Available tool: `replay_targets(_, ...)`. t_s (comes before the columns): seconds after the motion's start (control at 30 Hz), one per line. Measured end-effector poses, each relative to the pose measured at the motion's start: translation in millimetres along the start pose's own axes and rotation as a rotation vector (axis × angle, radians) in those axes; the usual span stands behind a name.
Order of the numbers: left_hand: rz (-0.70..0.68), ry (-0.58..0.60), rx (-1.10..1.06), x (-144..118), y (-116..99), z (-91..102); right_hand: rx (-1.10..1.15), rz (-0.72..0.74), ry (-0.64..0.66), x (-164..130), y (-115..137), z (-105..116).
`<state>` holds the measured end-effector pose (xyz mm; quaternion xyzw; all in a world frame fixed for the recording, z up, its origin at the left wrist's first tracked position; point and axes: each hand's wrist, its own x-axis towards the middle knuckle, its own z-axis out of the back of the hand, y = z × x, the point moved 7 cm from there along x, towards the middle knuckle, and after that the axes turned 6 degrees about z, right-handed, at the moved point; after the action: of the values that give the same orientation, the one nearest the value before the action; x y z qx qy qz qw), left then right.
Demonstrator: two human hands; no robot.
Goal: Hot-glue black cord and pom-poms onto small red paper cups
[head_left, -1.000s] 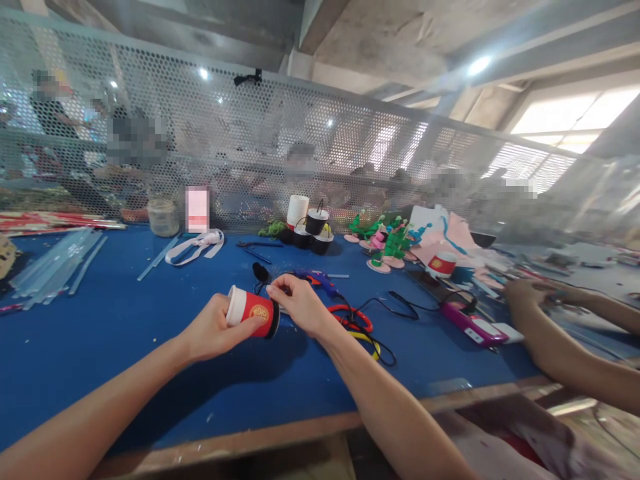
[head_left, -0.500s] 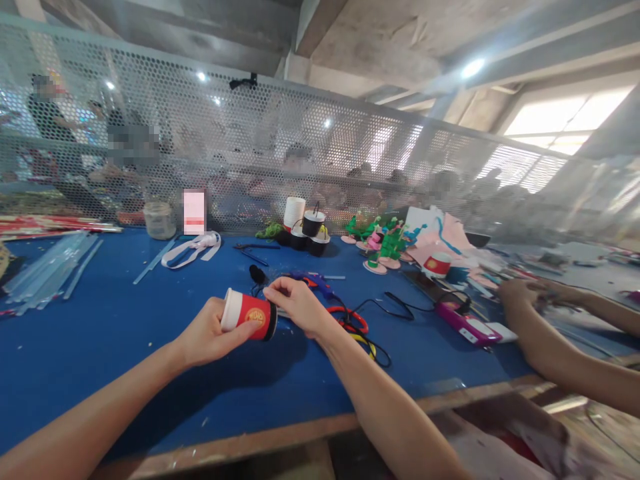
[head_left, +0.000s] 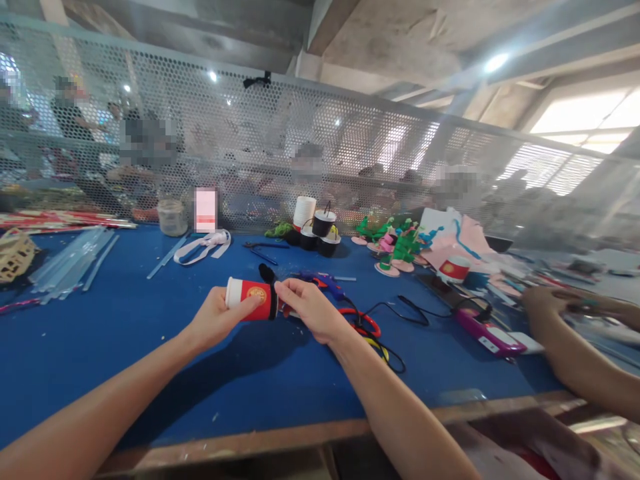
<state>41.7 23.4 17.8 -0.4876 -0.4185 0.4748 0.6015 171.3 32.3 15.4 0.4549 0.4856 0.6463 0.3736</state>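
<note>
Cup: a small red paper cup point(head_left: 249, 296) with a yellow emblem, lying on its side in the air just above the blue table point(head_left: 125, 333); white end to the left, black-rimmed end to the right
Left hand: left hand point(head_left: 215, 319) curled round the cup from below, thumb pressed on its red wall
Right hand: right hand point(head_left: 311, 308) with fingertips pinched together at the cup's black rim; whether they grip something small there, I cannot tell
Near: red and yellow scissors point(head_left: 367, 328) and a black cable point(head_left: 400, 308) just beyond the right wrist
Farther: black cups point(head_left: 320, 233) by the mesh screen point(head_left: 350, 153); clear sticks point(head_left: 70, 257) at left
Neighbour: another person's hand point(head_left: 545, 301) at the right, beside a pink phone point(head_left: 487, 331)
</note>
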Motion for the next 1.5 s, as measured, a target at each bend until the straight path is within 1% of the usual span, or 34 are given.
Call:
replay_targets(0.1, -0.012, 0.04, 0.06, 0.6, 0.7, -1.9, 0.032, -0.029, 0.024, 0.6, -3.2, -1.8)
replay_targets(0.2, 0.034, 0.077, 0.036, 3.2, 3.4, -1.1, 0.018, -0.02, -0.002, 2.2, -4.5, 1.6)
replay_targets(0.27, 0.107, 0.102, -0.08, 5.4, 5.9, 0.3, -0.04, 0.041, -0.015, 2.4, -0.4, 3.1)
replay_targets(0.4, 0.252, 0.139, -0.381, 7.8, 9.6, 2.2, -0.284, 0.231, 0.001, -1.8, 14.6, -1.4)
replay_targets(0.47, 0.293, 0.137, -0.44, 8.4, 11.9, 2.7, -0.39, 0.292, 0.033, -4.6, 18.9, -6.4)
replay_targets(0.53, 0.316, 0.1, -0.433, 8.8, 15.5, 4.2, -0.449, 0.323, 0.071, -6.2, 20.1, -10.3)
replay_targets(0.57, 0.319, 0.074, -0.415, 8.9, 17.4, 5.1, -0.457, 0.33, 0.071, -6.4, 20.3, -10.0)
replay_targets(0.6, 0.314, 0.051, -0.392, 8.9, 19.0, 5.6, -0.455, 0.333, 0.042, -6.3, 20.7, -7.4)
replay_targets(0.7, 0.261, 0.04, -0.318, 8.2, 20.5, 3.2, -0.418, 0.363, -0.137, -6.5, 23.0, 7.3)
replay_targets(0.73, 0.241, 0.05, -0.295, 7.8, 20.4, 1.4, -0.408, 0.375, -0.17, -6.7, 23.1, 10.0)
replay_targets(0.77, 0.227, 0.058, -0.275, 7.3, 20.5, -0.2, -0.406, 0.384, -0.172, -6.8, 22.5, 10.2)
replay_targets(0.9, 0.207, 0.052, -0.237, 5.9, 21.9, -3.3, -0.433, 0.412, -0.027, -8.2, 19.1, -3.7)
replay_targets(1.0, 0.174, 0.046, -0.222, 6.0, 21.1, -4.3, -0.392, 0.459, 0.054, -13.8, 23.1, -15.2)
replay_targets(1.1, 0.143, 0.057, -0.207, 6.0, 20.3, -6.6, -0.344, 0.482, 0.104, -19.1, 26.4, -24.7)
replay_targets(1.17, 0.143, 0.043, -0.195, 6.0, 21.0, -6.7, -0.335, 0.482, 0.105, -19.7, 26.1, -26.8)
replay_targets(1.2, 0.146, 0.033, -0.187, 6.2, 21.6, -6.4, -0.339, 0.478, 0.079, -18.4, 25.5, -24.5)
replay_targets(1.27, 0.161, 0.013, -0.168, 6.9, 23.6, -5.3, -0.376, 0.451, -0.025, -12.3, 23.7, -11.8)
replay_targets(1.33, 0.176, 0.007, -0.153, 8.4, 26.6, -4.6, -0.469, 0.367, -0.158, -1.8, 20.4, 11.0)
replay_targets(1.37, 0.181, 0.006, -0.145, 9.4, 28.2, -4.1, -0.544, 0.294, -0.21, 4.6, 17.5, 24.5)
replay_targets(1.4, 0.18, 0.006, -0.131, 10.4, 29.6, -3.6, -0.65, 0.202, -0.245, 11.3, 13.9, 38.9)
replay_targets(1.43, 0.172, 0.007, -0.112, 11.4, 30.7, -3.1, -0.803, 0.104, -0.26, 17.7, 10.1, 53.4)
replay_targets(1.47, 0.161, 0.009, -0.086, 12.4, 31.3, -2.6, -0.977, -0.001, -0.261, 23.5, 5.8, 67.8)
replay_targets(1.5, 0.145, 0.011, -0.055, 13.1, 31.3, -2.3, -1.154, -0.104, -0.22, 28.7, 0.0, 80.2)
